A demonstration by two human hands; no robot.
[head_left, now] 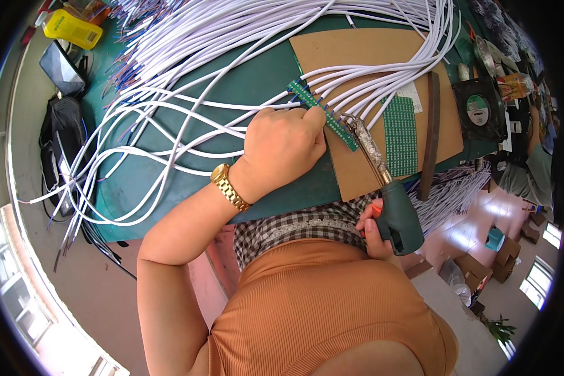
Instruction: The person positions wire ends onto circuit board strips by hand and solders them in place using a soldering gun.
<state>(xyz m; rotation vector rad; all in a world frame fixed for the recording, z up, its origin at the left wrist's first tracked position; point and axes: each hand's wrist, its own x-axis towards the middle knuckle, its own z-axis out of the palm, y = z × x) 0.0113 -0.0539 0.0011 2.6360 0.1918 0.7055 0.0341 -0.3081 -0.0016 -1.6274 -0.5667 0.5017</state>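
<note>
My left hand (285,143), with a gold watch (229,187) on the wrist, is closed on a white cable (222,130) that runs in from the left. Its fingertips are hidden under the fist. Beside the knuckles lies a narrow green circuit board strip (339,130), with several white cables (351,84) joined along its far side. Low at the right, my right hand (373,233) grips a dark green soldering gun (400,216) with a red trigger. Its long metal barrel points away from me, and the tip is at the strip, close to the left hand.
Under the work lies a brown cardboard sheet (357,172) on a green tabletop (282,200). A perforated green board panel (400,135), a dark bar (430,135) and a black fan (479,109) are on the right. A large white cable bundle (194,37) spans the back; a yellow bottle (72,28) stands far left.
</note>
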